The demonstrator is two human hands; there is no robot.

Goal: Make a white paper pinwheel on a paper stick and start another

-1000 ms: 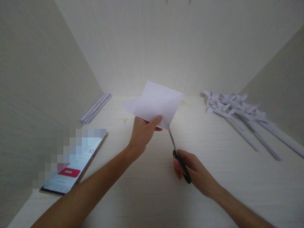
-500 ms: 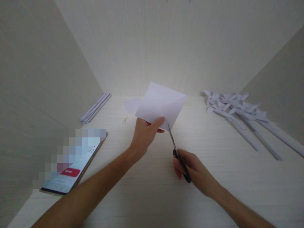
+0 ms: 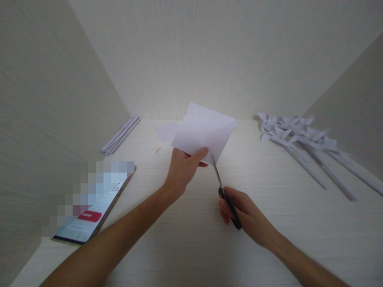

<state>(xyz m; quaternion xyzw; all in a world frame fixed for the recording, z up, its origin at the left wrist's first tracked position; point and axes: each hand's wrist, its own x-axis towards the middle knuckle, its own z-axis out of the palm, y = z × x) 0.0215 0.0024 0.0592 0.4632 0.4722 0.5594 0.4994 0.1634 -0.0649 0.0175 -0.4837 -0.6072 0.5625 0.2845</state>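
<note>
A square sheet of white paper (image 3: 206, 129) is pinched along its near edge by my left hand (image 3: 184, 169), thumb on top and fingers underneath. My right hand (image 3: 241, 209) is wrapped around the black handles of a pair of scissors (image 3: 229, 207). The scissor blades point up and away, and they lie at the paper's near corner, just right of my left thumb. Whether the blades have cut into the sheet at that spot I cannot tell. Behind the held sheet, more white paper (image 3: 164, 131) lies flat on the table.
Rolled paper sticks (image 3: 121, 135) lie by the left wall. A phone (image 3: 95, 213) with a lit screen rests at the left, beside my forearm. Several paper pinwheels on sticks (image 3: 295, 131) are piled at the right. Small thin tan bits (image 3: 157, 151) lie on the pale table (image 3: 191, 255).
Hands, paper and scissors keep almost the same pose, apart from a very slight shift of the view. The number on the phone screen has changed from 32 to 33.
</note>
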